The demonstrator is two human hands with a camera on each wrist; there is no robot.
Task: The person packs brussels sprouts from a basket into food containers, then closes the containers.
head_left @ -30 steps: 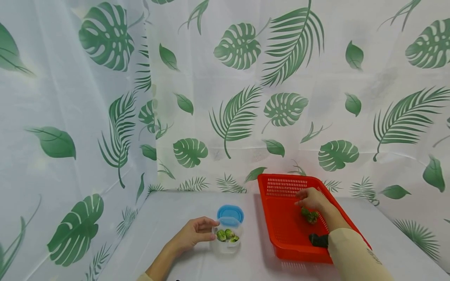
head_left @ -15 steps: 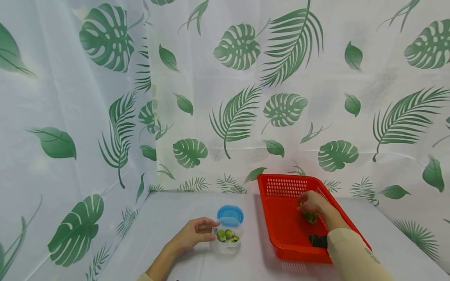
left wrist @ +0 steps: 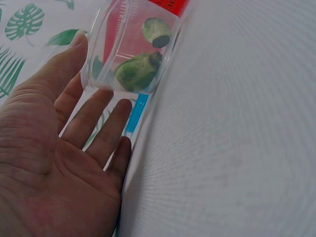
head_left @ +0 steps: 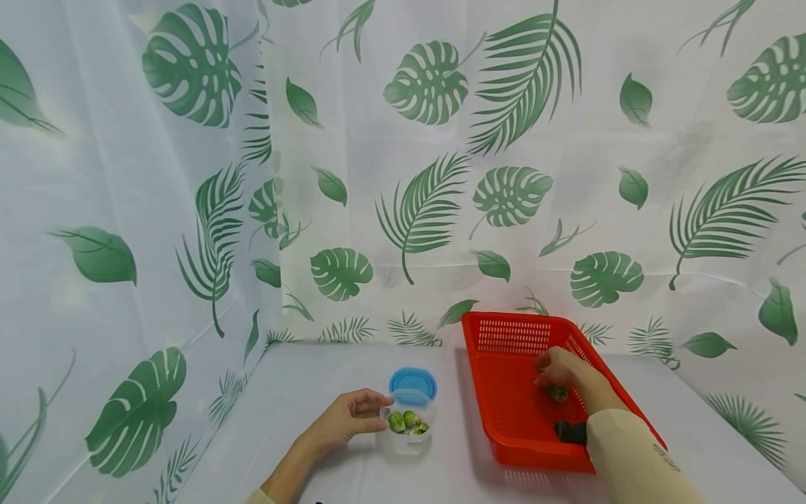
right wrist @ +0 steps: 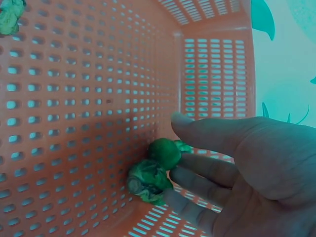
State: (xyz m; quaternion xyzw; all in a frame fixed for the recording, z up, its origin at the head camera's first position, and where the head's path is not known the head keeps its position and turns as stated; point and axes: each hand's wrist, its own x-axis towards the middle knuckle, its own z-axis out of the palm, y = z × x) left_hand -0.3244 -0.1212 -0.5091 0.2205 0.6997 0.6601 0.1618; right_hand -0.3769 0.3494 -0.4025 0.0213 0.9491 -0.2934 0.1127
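In the head view my left hand is beside a small clear plastic container, its thumb and fingertips at the container's left side. Several Brussels sprouts lie in this container. The left wrist view shows the fingers fairly straight, spread along the wall. My right hand reaches down into a red plastic basket. In the right wrist view its thumb stands apart from the fingers, with fingertips right at Brussels sprouts in a corner. Another sprout shows at the upper left.
A blue lid lies open behind the clear container. The basket has perforated, raised walls and stands right of the container on a white-covered table. A black object sits by my right cuff. A leaf-patterned sheet hangs behind.
My right hand has come lower and slightly nearer in the basket, now covering more of the sprouts. The left hand and the container have stayed in place.
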